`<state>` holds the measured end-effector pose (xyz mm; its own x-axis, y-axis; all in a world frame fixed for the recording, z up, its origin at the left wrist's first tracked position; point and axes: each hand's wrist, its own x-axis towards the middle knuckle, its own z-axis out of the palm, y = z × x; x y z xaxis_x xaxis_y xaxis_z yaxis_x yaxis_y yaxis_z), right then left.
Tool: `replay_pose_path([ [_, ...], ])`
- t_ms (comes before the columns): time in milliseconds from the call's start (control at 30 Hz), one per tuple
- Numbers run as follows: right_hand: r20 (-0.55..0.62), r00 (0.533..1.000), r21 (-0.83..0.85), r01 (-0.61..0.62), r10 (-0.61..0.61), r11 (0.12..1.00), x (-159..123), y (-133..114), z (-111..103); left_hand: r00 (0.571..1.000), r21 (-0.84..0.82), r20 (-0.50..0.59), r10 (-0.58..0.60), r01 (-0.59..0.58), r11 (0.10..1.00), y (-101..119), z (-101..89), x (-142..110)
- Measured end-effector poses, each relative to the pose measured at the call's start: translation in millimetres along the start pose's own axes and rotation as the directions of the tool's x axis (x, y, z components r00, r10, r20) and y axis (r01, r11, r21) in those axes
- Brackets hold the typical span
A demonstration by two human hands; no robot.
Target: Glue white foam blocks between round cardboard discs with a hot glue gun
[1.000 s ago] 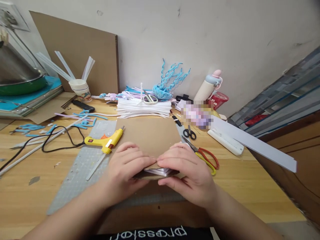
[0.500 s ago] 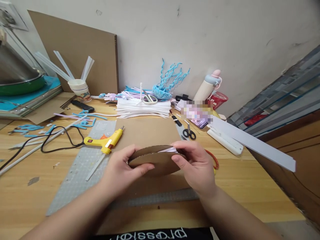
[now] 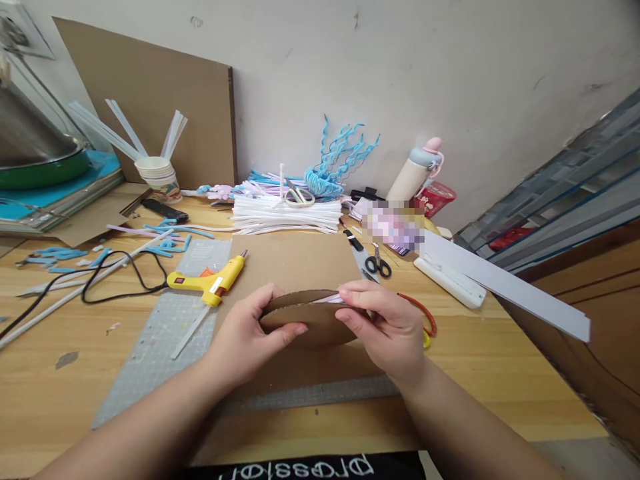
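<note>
Two rounded pieces of brown cardboard (image 3: 320, 323) are held up between my hands, one in front of the other, with a gap at their top edges. Something white or pale lilac, like strips (image 3: 327, 299), shows inside the gap near the right end. My left hand (image 3: 255, 330) grips the left end, thumb across the front piece. Around the right end my right hand (image 3: 387, 323) is closed, thumb in front and fingers on the back edge. Below lies a flat cardboard sheet (image 3: 295, 263) on a grey cutting mat (image 3: 145, 373).
A yellow glue gun (image 3: 213, 280) with its black cord rests left of my hands. Black-handled scissors (image 3: 379, 267) and a white power strip (image 3: 450, 283) lie to the right. Behind are white pipe cleaners (image 3: 287, 217), a paper cup (image 3: 159, 179) and a bottle (image 3: 413, 175).
The right fingers have shifted slightly left along the top edge, and less of the pale material shows. Both hands still hold the cardboard.
</note>
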<state>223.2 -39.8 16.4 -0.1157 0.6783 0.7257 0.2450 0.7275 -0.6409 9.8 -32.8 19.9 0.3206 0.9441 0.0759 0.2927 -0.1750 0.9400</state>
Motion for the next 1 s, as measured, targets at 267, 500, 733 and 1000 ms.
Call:
replay_pose_path([
  [267,0.117,0.952,0.116,-0.297,0.284,0.948,-7,-4,-8,0.994,0.049,-0.049,0.096,-0.094,0.994,-1,-1.8,-2],
  [500,-0.08,0.9,0.281,-0.392,0.429,0.876,-5,3,2,0.992,-0.255,-0.048,-0.116,0.1,0.962,-12,-4.2,2],
  [733,-0.191,0.848,-0.441,-0.525,0.495,0.728,-1,10,-91,0.97,-0.443,-0.002,-0.243,0.217,0.87,-17,-17.8,7],
  [1000,0.03,0.693,-0.776,-0.438,0.721,0.454,-66,63,-131,0.986,-0.384,0.003,-0.169,0.157,0.91,-17,-22.2,6],
])
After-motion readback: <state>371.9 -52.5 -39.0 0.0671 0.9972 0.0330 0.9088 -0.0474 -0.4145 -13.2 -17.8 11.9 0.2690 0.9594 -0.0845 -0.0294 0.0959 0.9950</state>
